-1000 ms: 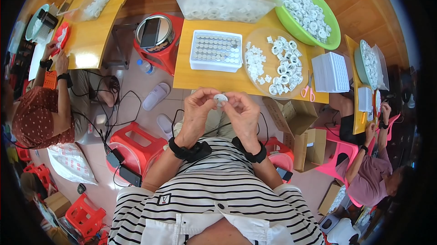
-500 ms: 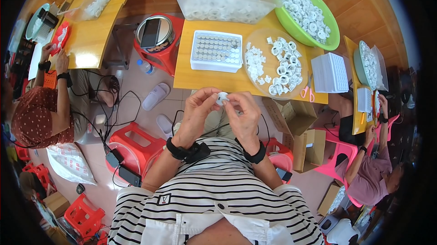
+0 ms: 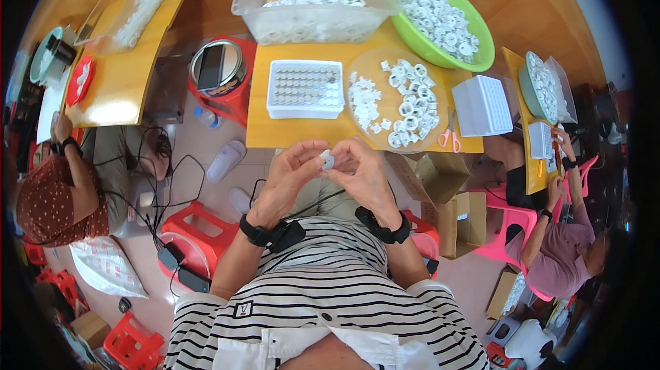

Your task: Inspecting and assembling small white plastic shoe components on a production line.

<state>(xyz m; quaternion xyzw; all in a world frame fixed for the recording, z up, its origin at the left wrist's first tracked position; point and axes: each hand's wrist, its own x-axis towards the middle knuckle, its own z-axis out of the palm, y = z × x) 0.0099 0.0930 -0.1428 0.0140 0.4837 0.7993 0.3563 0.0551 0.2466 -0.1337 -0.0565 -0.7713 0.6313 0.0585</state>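
Just off the table's near edge, a small white plastic part [image 3: 327, 159] is pinched between my two hands. My left hand [image 3: 295, 169] closes thumb and fingers on its left side. From the other side my right hand [image 3: 359, 169] grips it, its fingers curled around the edge and partly hiding it. Ahead on the table stands a white tray [image 3: 305, 113] with rows of small round silvery pieces. Beside it, a round clear plate [image 3: 377, 137] carries white square pieces on its left and ring-shaped white parts on its right.
A clear bin [image 3: 309, 29] and a green basin [image 3: 485, 53], both with white parts, stand at the back. Scissors [image 3: 449, 137] lie by a white ridged box [image 3: 483, 107]. A tin with a phone [image 3: 211, 67] sits on a red stool. Co-workers sit at side tables.
The view has shifted slightly. The white part, which faced up as a round disc, is now tilted between my fingers, and my right hand has turned further over it.
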